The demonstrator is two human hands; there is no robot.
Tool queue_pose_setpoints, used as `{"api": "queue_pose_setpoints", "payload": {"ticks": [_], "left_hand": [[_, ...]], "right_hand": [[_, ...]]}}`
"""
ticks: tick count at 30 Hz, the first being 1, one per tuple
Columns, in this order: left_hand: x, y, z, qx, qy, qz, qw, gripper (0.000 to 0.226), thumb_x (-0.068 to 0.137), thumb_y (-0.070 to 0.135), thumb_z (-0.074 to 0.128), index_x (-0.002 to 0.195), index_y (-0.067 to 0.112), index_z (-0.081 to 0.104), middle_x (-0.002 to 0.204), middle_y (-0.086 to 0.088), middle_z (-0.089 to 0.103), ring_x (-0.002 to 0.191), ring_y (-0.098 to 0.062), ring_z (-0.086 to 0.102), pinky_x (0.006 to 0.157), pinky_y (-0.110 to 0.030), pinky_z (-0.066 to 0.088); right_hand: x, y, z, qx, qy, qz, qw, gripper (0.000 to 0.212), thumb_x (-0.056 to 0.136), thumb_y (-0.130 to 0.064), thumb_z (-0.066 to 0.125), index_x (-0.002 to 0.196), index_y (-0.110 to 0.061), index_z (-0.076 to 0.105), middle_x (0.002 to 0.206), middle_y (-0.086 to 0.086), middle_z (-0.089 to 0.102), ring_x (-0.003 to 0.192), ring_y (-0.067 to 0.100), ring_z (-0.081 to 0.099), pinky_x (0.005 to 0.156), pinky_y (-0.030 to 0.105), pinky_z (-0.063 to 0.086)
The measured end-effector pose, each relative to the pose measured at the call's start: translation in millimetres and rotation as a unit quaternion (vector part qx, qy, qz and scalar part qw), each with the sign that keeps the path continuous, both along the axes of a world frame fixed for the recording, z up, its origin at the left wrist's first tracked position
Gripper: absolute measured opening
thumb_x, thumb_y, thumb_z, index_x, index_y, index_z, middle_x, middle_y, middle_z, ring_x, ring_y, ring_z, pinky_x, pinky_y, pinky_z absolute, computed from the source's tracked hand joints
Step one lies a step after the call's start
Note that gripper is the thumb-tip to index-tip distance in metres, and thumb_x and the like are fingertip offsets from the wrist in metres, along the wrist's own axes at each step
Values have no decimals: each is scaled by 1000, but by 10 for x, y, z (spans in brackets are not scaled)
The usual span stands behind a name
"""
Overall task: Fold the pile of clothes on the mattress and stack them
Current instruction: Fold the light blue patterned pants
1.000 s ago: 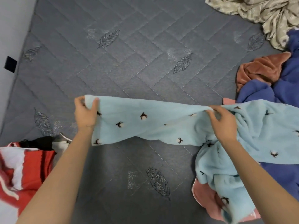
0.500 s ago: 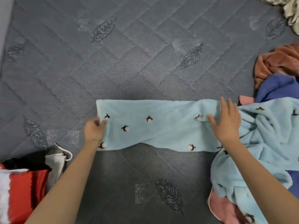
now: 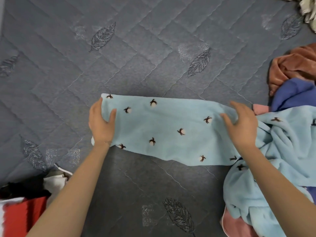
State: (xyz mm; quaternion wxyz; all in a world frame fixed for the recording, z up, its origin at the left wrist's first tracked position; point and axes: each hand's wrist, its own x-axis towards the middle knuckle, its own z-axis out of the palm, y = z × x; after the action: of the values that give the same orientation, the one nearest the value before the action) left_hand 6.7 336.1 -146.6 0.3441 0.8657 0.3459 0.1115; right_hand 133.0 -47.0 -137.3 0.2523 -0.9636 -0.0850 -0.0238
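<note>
Down in the near left corner lies a red and white garment (image 3: 15, 218), with a black garment (image 3: 25, 189) on its far side and a pale grey-white piece (image 3: 54, 181) just beside that. All of it rests on the grey quilted mattress (image 3: 153, 48), which is stitched in diamonds with leaf shapes scattered across it.

Toward the middle, the left hand (image 3: 101, 124) lies palm down on the left end of a light blue fleece garment (image 3: 162, 129). Its fingers run straight along the cloth's edge and its thumb is spread out over the fabric, pressing it flat, not pinching it. This part of the garment, printed with small dark-stemmed cotton bolls, stretches out flat across the mattress as a long band between the two hands.

Further along, the right hand (image 3: 242, 127) sits on the band where it meets the crumpled bulk of the same garment. That hand is spread too, thumb wide and fingers loosely bent over the cloth; it is slightly blurred.

On the right, the rest of the blue fleece is heaped over a pink garment (image 3: 234, 224). Beyond the heap lies a deep blue garment (image 3: 294, 93), touching a rust-brown garment (image 3: 294, 65) beyond it. A beige patterned cloth (image 3: 307, 12) shows in the far right corner.
</note>
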Motion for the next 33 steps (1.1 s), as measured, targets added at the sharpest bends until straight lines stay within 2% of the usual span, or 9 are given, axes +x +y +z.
{"api": "queue_pose_setpoints", "payload": {"ticks": [3, 8, 13, 21, 24, 27, 29, 31, 33], "left_hand": [[1, -140, -78, 21, 3, -22, 1000, 54, 95, 29, 59, 144, 11, 42, 147, -8, 44, 137, -25, 38, 114, -44, 29], [33, -337, -85, 46, 8, -55, 997, 55, 94, 32, 60, 142, 12, 44, 146, -10, 45, 137, -26, 39, 113, -47, 31], [112, -745, -21, 84, 42, -108, 990, 62, 89, 48, 52, 141, 16, 45, 147, -13, 44, 138, -29, 38, 113, -51, 29], [258, -2083, -48, 78, 50, -200, 975, 64, 89, 54, 47, 143, 20, 44, 150, -10, 39, 140, -31, 33, 113, -55, 23], [109, -2826, -39, 37, 43, -250, 967, 65, 90, 59, 44, 140, 18, 45, 148, -11, 41, 137, -30, 35, 114, -53, 24], [-202, -3546, -26, -5, 24, -308, 951, 65, 92, 64, 39, 135, 16, 47, 141, -9, 48, 131, -25, 41, 109, -50, 34], [-367, -3925, 18, -59, 34, -346, 936, 69, 89, 70, 41, 140, 23, 41, 143, 1, 46, 131, -15, 40, 109, -40, 35], [-428, -4185, 103, -151, 80, -361, 917, 79, 81, 75, 45, 145, 31, 33, 144, 14, 40, 130, -3, 38, 107, -26, 33], [-420, -4313, 148, -186, 111, -348, 912, 77, 78, 72, 44, 142, 31, 39, 138, 18, 46, 123, 0, 44, 97, -19, 38]], "right_hand": [[-42, 20, -42, 0, -13, 37, 999, 50, 89, -38, 58, 125, -4, 59, 120, 16, 63, 113, 35, 56, 98, 45, 43], [-161, 69, -28, -17, 19, 52, 998, 59, 88, -50, 56, 132, -11, 55, 134, 13, 57, 127, 36, 50, 105, 54, 38], [-208, -25, 122, -23, 20, 54, 998, 64, 86, -56, 50, 136, -16, 52, 138, 11, 54, 132, 36, 44, 107, 56, 36], [-271, -859, 306, -29, -8, 32, 999, 64, 85, -53, 56, 138, -18, 50, 141, 12, 50, 133, 36, 43, 106, 56, 35], [-422, -1309, 375, -20, 22, 8, 1000, 69, 84, -57, 53, 139, -16, 48, 144, 11, 47, 136, 34, 39, 108, 54, 34], [-688, -1673, 414, -24, 62, -18, 998, 75, 82, -62, 50, 141, -16, 46, 147, 12, 43, 136, 35, 39, 109, 54, 34], [-859, -1860, 415, -31, 96, -37, 994, 80, 80, -63, 50, 143, -15, 43, 146, 14, 43, 132, 35, 43, 105, 53, 39], [-996, -1977, 420, -24, 146, -67, 987, 86, 79, -63, 58, 147, -14, 37, 144, 13, 42, 125, 33, 48, 97, 50, 46], [-1137, -2040, 435, 22, 212, -117, 970, 88, 79, -57, 67, 147, -14, 32, 142, 7, 41, 119, 27, 51, 88, 45, 50]]}}
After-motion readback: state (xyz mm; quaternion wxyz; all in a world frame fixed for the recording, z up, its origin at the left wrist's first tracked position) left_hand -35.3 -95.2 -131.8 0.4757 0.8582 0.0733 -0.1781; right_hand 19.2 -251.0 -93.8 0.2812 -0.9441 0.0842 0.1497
